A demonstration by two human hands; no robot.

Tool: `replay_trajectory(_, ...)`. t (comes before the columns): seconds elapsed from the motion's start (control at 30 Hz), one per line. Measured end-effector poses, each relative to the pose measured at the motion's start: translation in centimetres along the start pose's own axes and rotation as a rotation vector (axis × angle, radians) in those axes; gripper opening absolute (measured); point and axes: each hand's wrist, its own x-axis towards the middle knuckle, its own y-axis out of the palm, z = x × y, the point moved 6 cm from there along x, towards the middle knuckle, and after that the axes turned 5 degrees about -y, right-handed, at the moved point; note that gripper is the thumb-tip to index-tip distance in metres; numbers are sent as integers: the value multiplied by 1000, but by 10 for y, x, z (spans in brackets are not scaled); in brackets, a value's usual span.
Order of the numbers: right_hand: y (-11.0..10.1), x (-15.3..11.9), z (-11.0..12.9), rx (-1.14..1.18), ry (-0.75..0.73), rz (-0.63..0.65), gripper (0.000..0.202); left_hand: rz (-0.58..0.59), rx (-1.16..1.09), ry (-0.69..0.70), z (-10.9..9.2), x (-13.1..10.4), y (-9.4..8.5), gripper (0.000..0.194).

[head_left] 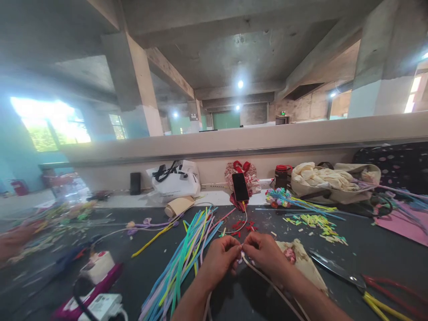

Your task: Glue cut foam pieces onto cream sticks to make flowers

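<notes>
My left hand (222, 256) and my right hand (264, 252) meet at the middle of the dark table, fingertips pinched close together. Between them is a tiny pale, purplish piece, mostly covered by the fingers, so its kind is unclear. A whitish cord (264, 277) runs from just under the fingertips toward the lower right. Left of my left hand lies a bundle of blue, green, yellow and lilac pipe cleaners (180, 258). Small red pieces (239, 226) are scattered just beyond my hands. A beige cloth (306, 263) lies beside my right hand.
Large scissors (337, 269) with red and yellow handles lie at right, near short yellow-green pieces (317, 225). A phone (240, 186) leans upright at the back, beside a white bag (175, 180). A power strip (92, 290) sits lower left. Another person's blurred hand (18, 240) shows far left.
</notes>
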Motion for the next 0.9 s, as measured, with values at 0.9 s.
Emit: replay_trajectory(0.9, -2, 0, 0, 136, 20, -76, 19, -18, -395, 25, 3, 4, 2, 27)
